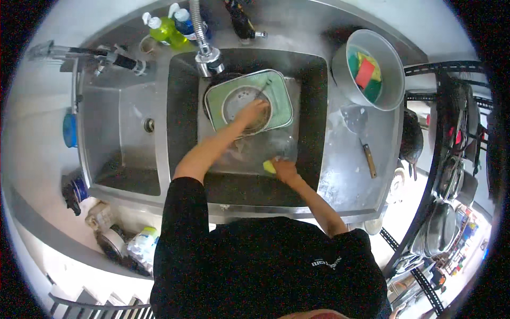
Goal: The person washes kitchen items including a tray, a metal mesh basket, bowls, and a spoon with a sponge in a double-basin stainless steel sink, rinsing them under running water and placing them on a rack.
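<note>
My left hand (254, 112) reaches into a round metal bowl (229, 106) that stands in a pale green rectangular tray (281, 95) in the large sink basin. Its fingers are blurred, so whether they grip anything is unclear. Just beyond them a thin dark utensil (264, 86) slants across the tray. Nearer to me, at the right of the basin, my right hand (285, 170) is closed around a yellow sponge (269, 167). Something clear and shiny (285, 144), perhaps a glass dish, lies just above that hand; its outline is hard to make out.
A flexible faucet (209, 59) hangs over the basin's back edge, near spray bottles (163, 32). On the right counter are a large grey tub (390, 80) with colourful sponges and a wooden-handled scraper (369, 160). A smaller basin (101, 138) adjoins on the left.
</note>
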`<act>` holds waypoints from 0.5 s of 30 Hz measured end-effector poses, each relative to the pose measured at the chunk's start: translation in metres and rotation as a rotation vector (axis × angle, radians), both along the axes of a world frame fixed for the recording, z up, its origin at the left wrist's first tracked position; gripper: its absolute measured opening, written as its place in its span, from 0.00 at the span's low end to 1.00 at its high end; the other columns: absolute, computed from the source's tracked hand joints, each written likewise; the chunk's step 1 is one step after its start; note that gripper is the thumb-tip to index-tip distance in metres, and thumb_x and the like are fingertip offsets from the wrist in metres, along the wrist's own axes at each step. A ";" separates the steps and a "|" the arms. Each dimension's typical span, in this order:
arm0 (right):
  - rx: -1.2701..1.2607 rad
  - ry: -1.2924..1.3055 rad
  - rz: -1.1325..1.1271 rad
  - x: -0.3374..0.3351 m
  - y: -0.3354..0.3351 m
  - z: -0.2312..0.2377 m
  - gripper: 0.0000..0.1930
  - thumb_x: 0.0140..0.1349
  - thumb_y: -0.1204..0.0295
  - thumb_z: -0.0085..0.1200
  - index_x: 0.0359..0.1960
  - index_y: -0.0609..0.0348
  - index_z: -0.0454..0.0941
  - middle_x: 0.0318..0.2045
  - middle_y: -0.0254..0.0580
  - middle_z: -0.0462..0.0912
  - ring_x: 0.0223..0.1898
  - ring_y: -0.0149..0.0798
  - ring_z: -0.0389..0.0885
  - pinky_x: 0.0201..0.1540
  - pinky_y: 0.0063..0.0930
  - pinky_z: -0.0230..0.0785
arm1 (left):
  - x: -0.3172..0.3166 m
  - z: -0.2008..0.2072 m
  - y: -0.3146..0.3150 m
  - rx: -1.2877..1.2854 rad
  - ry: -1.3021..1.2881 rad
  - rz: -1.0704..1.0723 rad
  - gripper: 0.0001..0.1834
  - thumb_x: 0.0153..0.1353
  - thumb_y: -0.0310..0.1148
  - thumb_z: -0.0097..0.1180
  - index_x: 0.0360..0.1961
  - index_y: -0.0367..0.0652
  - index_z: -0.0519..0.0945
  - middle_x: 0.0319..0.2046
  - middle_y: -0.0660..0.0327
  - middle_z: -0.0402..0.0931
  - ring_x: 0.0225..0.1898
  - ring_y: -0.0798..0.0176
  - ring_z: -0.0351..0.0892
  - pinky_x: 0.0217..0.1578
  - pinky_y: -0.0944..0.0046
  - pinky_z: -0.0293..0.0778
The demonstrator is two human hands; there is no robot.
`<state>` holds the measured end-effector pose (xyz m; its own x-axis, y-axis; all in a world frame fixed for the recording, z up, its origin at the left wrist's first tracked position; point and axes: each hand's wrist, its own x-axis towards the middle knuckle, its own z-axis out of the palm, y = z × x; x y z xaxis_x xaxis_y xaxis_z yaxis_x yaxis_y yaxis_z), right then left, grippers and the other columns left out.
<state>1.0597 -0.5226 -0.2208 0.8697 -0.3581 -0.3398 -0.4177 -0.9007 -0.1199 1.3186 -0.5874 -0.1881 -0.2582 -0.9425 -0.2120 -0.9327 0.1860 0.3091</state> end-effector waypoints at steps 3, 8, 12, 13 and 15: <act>0.138 0.024 -0.171 0.014 -0.015 0.040 0.24 0.45 0.67 0.50 0.48 0.48 0.62 0.27 0.50 0.75 0.28 0.49 0.75 0.27 0.40 0.68 | 0.028 -0.050 0.020 0.152 0.626 0.315 0.17 0.52 0.31 0.40 0.45 0.46 0.69 0.52 0.62 0.60 0.55 0.58 0.55 0.54 0.62 0.52; 0.422 0.171 -0.449 0.019 -0.047 0.079 0.35 0.43 0.65 0.55 0.54 0.50 0.52 0.34 0.55 0.72 0.34 0.55 0.73 0.34 0.45 0.68 | 0.048 -0.028 0.025 -0.045 -0.122 0.079 0.19 0.52 0.36 0.41 0.46 0.46 0.67 0.50 0.58 0.62 0.49 0.53 0.61 0.50 0.57 0.56; 0.447 0.047 -0.513 0.012 -0.044 0.075 0.35 0.41 0.64 0.58 0.52 0.52 0.54 0.34 0.55 0.72 0.35 0.54 0.73 0.35 0.43 0.67 | 0.069 0.001 0.036 -0.225 -0.745 -0.052 0.20 0.52 0.40 0.41 0.46 0.45 0.66 0.45 0.53 0.66 0.43 0.48 0.67 0.45 0.52 0.62; 0.454 -0.014 -0.537 0.011 -0.041 0.076 0.35 0.40 0.64 0.59 0.51 0.53 0.55 0.33 0.55 0.73 0.35 0.54 0.73 0.35 0.42 0.67 | 0.070 0.004 0.043 -0.228 -0.744 0.041 0.20 0.53 0.41 0.42 0.46 0.44 0.66 0.44 0.52 0.67 0.41 0.47 0.69 0.43 0.51 0.64; 0.466 -0.192 -0.554 0.007 -0.034 0.076 0.35 0.38 0.63 0.60 0.50 0.54 0.57 0.33 0.56 0.73 0.37 0.53 0.72 0.37 0.40 0.66 | 0.068 0.006 0.060 -0.110 -0.488 0.415 0.21 0.50 0.40 0.47 0.44 0.41 0.67 0.46 0.50 0.65 0.47 0.52 0.65 0.45 0.54 0.62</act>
<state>1.0667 -0.5563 -0.1453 0.6634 -0.6166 -0.4239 -0.7285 -0.4028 -0.5540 1.3863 -0.5270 -0.1823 0.2338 -0.9662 -0.1090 -0.9622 -0.2138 -0.1687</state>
